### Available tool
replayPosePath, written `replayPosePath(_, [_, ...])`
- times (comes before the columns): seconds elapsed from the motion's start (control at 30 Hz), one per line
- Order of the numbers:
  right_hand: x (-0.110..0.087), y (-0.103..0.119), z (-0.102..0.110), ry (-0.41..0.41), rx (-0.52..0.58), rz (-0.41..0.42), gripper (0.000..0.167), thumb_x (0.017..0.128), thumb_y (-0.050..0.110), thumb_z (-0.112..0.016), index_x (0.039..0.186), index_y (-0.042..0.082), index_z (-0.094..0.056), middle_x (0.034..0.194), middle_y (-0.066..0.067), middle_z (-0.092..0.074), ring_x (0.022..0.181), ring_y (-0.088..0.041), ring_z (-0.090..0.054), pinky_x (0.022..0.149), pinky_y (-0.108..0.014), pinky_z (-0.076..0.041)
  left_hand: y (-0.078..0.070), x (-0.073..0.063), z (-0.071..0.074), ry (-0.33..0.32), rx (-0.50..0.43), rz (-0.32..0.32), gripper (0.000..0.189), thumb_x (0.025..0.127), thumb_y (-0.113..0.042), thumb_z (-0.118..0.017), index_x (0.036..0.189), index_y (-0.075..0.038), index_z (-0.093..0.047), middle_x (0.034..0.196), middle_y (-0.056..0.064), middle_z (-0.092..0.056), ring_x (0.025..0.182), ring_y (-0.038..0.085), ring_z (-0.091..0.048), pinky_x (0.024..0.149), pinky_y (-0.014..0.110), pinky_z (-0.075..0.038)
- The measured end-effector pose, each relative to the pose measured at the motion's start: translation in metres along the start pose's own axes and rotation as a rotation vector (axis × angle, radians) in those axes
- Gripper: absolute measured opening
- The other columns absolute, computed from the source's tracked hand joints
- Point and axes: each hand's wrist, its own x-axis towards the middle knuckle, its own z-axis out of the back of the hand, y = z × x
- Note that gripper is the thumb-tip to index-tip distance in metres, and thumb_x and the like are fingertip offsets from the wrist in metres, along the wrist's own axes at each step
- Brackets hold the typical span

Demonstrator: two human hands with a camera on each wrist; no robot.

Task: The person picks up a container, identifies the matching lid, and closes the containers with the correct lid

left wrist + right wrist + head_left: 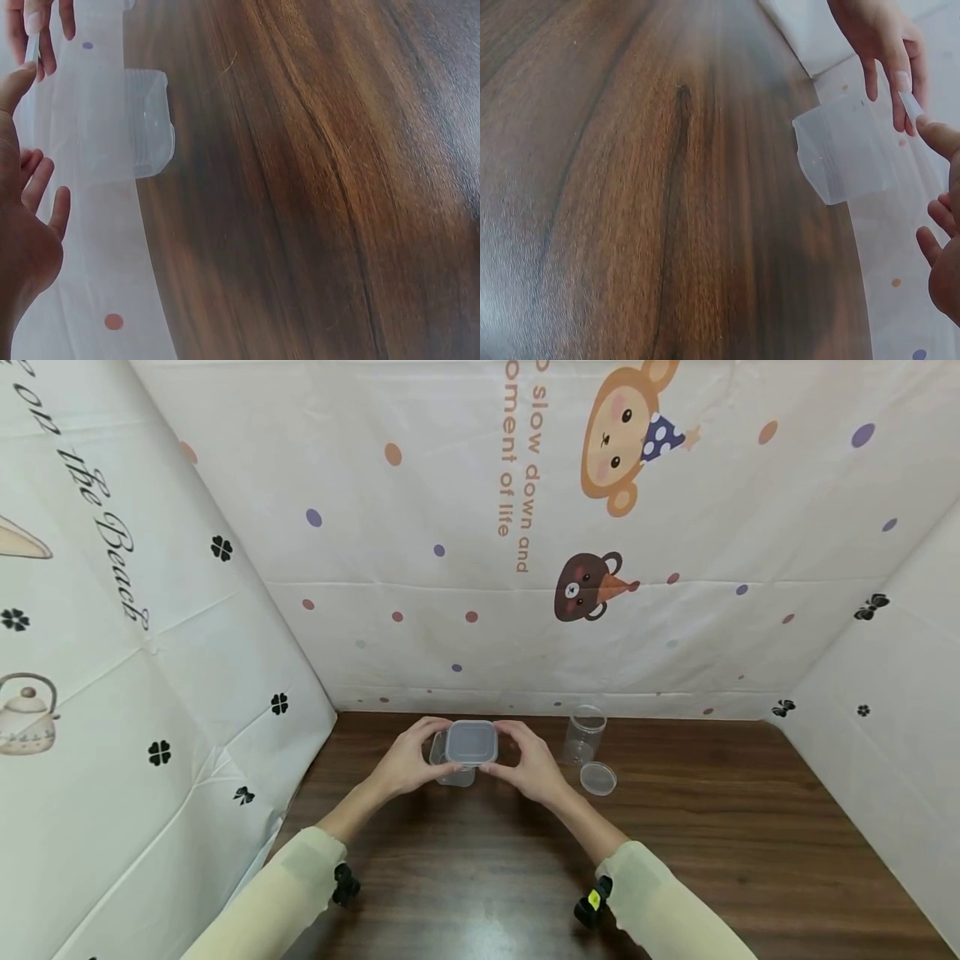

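Between both hands, above the table, is a translucent square lid (472,743) with rounded corners. My left hand (407,760) pinches its left edge between thumb and fingers, and my right hand (534,767) pinches its right edge the same way. Seen nearly edge-on, the lid (910,107) looks like a thin plate in the right wrist view. A clear square plastic box (456,777) stands on the table below the lid, which partly hides it in the head view. Both wrist views show the box (154,124) apart from the hands.
To the right of my right hand stands a clear round jar (585,735) near the table's back edge. A round clear lid (597,779) lies in front of it. Printed white cloth (465,643) rises behind the brown wooden table (480,868) and along both sides.
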Motion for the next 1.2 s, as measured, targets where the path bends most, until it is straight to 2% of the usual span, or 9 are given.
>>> replayPosePath(0.17, [0.002, 0.002, -0.005, 0.007, 0.004, 0.009, 0.074, 0.086, 0.031, -0.092, 0.147, 0.004, -0.059, 0.149, -0.013, -0.057, 0.134, -0.037, -0.058, 0.106, -0.050, -0.053, 0.002, -0.002, 0.006, 0.018, 0.021, 0.016, 0.076, 0.085, -0.042, -0.091, 0.148, -0.013, -0.061, 0.147, 0.003, -0.057, 0.131, 0.028, -0.059, 0.107, 0.055, -0.052])
replayPosePath(0.4, [0.006, 0.005, -0.011, 0.006, -0.003, -0.004, 0.074, 0.087, 0.030, -0.091, 0.149, 0.006, -0.057, 0.149, -0.010, -0.058, 0.134, -0.034, -0.058, 0.108, -0.048, -0.052, 0.003, -0.003, 0.012, 0.022, 0.065, 0.003, 0.075, 0.088, -0.042, -0.089, 0.149, -0.011, -0.059, 0.148, 0.006, -0.056, 0.135, 0.033, -0.057, 0.105, 0.055, -0.053])
replayPosePath(0.63, [0.010, 0.007, -0.019, 0.014, 0.021, 0.020, 0.076, 0.089, 0.029, -0.090, 0.151, 0.002, -0.054, 0.149, -0.015, -0.056, 0.136, -0.038, -0.056, 0.109, -0.052, -0.051, 0.006, -0.006, 0.017, 0.030, 0.032, 0.019, 0.073, 0.090, -0.037, -0.088, 0.151, -0.012, -0.057, 0.151, 0.006, -0.053, 0.138, 0.035, -0.054, 0.107, 0.060, -0.050])
replayPosePath(0.9, [0.013, 0.009, -0.027, -0.010, -0.046, 0.017, 0.077, 0.089, 0.030, -0.090, 0.152, 0.003, -0.054, 0.151, -0.011, -0.055, 0.139, -0.029, -0.055, 0.113, -0.050, -0.048, 0.009, -0.008, 0.019, 0.025, 0.029, 0.023, 0.074, 0.092, -0.036, -0.086, 0.153, -0.010, -0.055, 0.153, 0.009, -0.052, 0.138, 0.037, -0.053, 0.108, 0.060, -0.049])
replayPosePath(1.2, [0.019, 0.008, -0.032, -0.015, -0.062, 0.000, 0.079, 0.089, 0.035, -0.089, 0.153, 0.006, -0.054, 0.154, -0.009, -0.054, 0.142, -0.029, -0.053, 0.115, -0.052, -0.045, 0.014, -0.009, 0.021, 0.024, 0.003, 0.043, 0.072, 0.093, -0.036, -0.085, 0.153, -0.009, -0.054, 0.154, 0.010, -0.050, 0.141, 0.040, -0.051, 0.110, 0.062, -0.047])
